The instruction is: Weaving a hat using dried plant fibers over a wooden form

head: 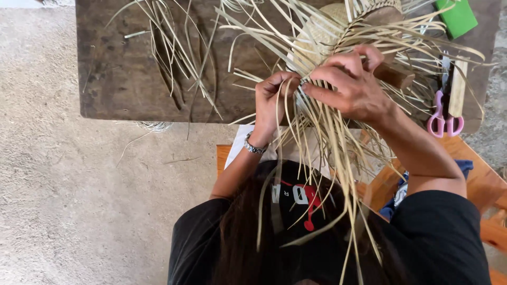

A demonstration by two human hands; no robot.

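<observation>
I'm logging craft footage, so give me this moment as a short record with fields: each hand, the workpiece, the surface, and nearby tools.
left hand: left hand pinches pale flat straw strips
right hand: right hand grips the same strips, close beside the left
workpiece: partly woven round straw piece, loose ends fanning out
surface: dark worn wooden table
nearby tools: pink-handled scissors at the table's edge; green rectangular block further along
</observation>
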